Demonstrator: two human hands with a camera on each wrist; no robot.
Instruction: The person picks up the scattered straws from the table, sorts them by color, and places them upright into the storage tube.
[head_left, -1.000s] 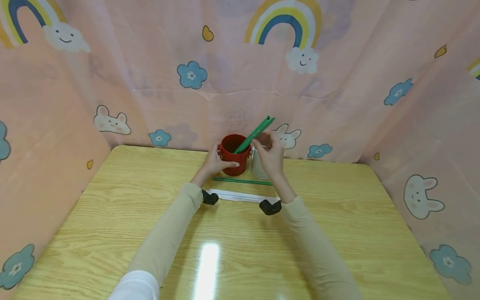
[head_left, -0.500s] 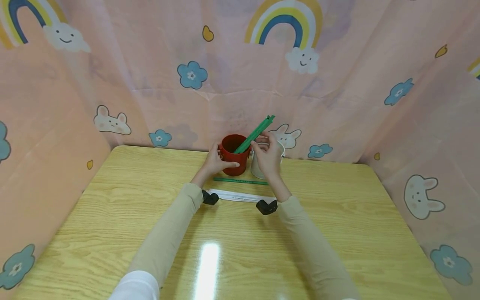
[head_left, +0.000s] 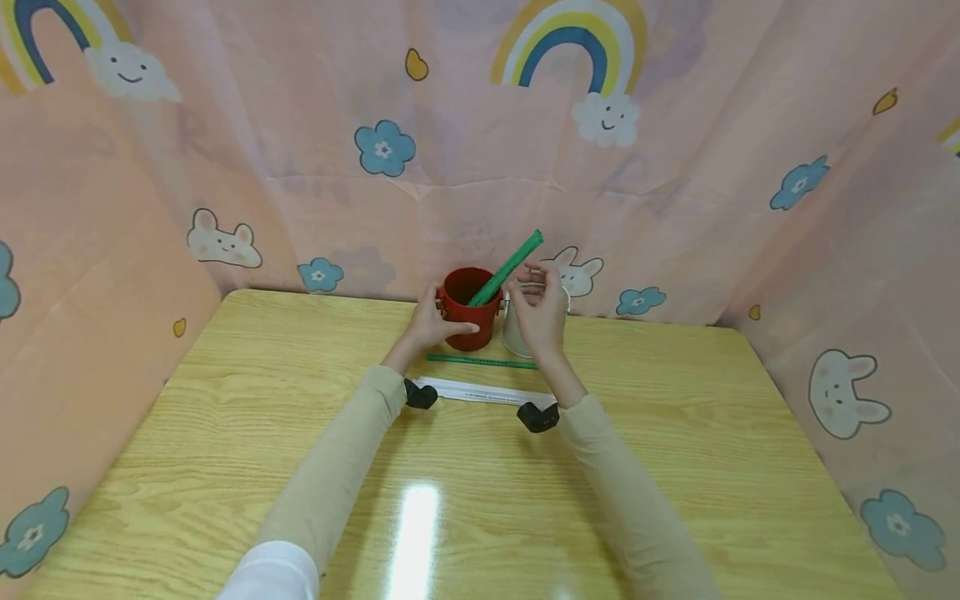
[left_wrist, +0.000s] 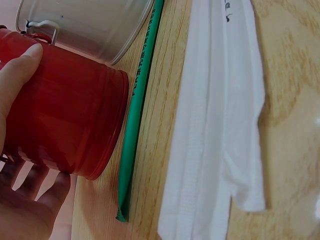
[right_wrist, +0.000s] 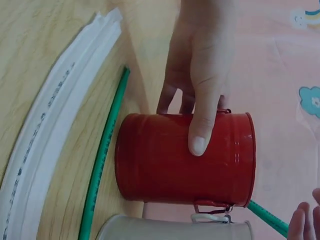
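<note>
A small red bucket (head_left: 468,325) stands upright at the table's back edge. My left hand (head_left: 431,323) grips it by the side, the thumb across its front as the left wrist view shows. Green paper-wrapped straws (head_left: 506,268) lean in the bucket, their upper ends sticking out to the right. My right hand (head_left: 542,315) is just right of those straws, fingers loosely bent with nothing between them. In the right wrist view its fingertips (right_wrist: 298,220) show beside the green straw end. A white bucket (head_left: 513,335) stands close behind my right hand, which partly covers it.
In front of the buckets, a single green wrapped straw (head_left: 480,362) lies crosswise on the wooden table (head_left: 480,467). Nearer lie white paper-wrapped straws (head_left: 480,392) side by side. A pink patterned curtain (head_left: 300,150) hangs right behind the table.
My right fingers have drawn slightly away from the green straws, whose upper ends have closed up and shifted a little left. My left hand and the red bucket stay in place.
</note>
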